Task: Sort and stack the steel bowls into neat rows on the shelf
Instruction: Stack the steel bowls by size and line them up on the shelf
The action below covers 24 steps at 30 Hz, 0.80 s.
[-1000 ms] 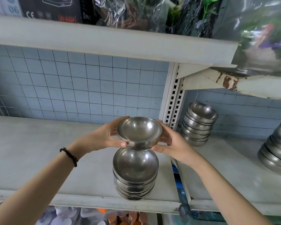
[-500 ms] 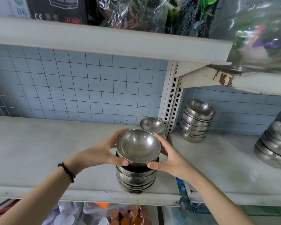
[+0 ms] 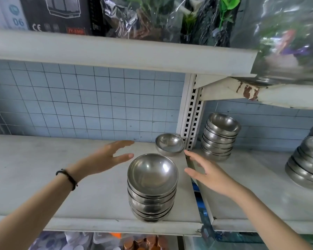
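Observation:
A stack of several steel bowls [image 3: 152, 188] stands near the front edge of the white shelf [image 3: 43, 177]. My left hand [image 3: 107, 158] hovers just left of the stack's top, fingers straight, holding nothing. My right hand [image 3: 208, 172] hovers just right of it, also with straight fingers and apart from the bowls. Behind the stack, a single steel bowl [image 3: 169, 144] sits at the back by the slotted upright.
On the adjoining right shelf [image 3: 251, 186] stand a leaning bowl stack [image 3: 220, 136] at the back and another bowl stack [image 3: 307, 161] at the far right edge. A slotted upright post [image 3: 192, 112] divides the shelves. The upper shelf [image 3: 116, 51] overhangs, loaded with boxes and wrapped plants.
Both hands set the held bowl down on top of the stack, let go, and spread apart to either side. The view came closer and the single bowl at the back came into sight.

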Each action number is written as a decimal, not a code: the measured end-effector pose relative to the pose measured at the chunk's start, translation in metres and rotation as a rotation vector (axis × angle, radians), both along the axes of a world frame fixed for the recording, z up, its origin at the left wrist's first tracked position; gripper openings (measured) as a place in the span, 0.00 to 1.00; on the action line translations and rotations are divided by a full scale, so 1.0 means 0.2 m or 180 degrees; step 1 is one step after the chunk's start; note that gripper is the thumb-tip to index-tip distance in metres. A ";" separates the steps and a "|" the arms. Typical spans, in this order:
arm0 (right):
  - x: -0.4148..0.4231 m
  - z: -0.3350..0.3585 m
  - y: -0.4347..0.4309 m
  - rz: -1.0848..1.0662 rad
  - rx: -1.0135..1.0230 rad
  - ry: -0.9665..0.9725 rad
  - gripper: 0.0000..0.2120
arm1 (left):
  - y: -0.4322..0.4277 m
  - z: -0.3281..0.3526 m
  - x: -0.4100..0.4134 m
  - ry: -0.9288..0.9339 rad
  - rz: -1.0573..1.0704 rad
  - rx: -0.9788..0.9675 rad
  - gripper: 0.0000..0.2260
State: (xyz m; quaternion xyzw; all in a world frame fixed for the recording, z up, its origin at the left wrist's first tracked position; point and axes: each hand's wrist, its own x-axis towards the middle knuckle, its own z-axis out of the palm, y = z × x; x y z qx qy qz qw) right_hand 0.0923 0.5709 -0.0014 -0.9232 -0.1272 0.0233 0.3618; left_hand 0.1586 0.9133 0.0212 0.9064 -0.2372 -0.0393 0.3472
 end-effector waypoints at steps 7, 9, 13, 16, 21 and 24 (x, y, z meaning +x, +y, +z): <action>0.20 -0.03 -0.15 0.0009 -0.1452 -0.0026 0.45 | -0.14 -0.06 0.29 -0.0872 -0.0142 0.1970 0.34; 0.25 -0.05 -0.16 0.0017 -0.1495 0.0056 0.44 | -0.20 -0.08 0.36 -0.0869 -0.0222 0.2161 0.34; 0.33 -0.06 -0.17 0.0019 -0.1195 0.0203 0.50 | -0.27 -0.12 0.45 -0.0616 -0.0243 0.2005 0.36; 0.39 -0.08 -0.18 0.0020 -0.1179 0.0242 0.49 | -0.30 -0.14 0.50 -0.0502 -0.0229 0.1932 0.37; 0.49 -0.12 -0.19 0.0020 -0.1043 0.0259 0.55 | -0.35 -0.16 0.58 -0.0413 -0.0159 0.1793 0.41; 0.54 -0.14 -0.19 -0.0013 -0.0886 0.0242 0.56 | -0.39 -0.18 0.60 -0.0204 -0.0137 0.1486 0.43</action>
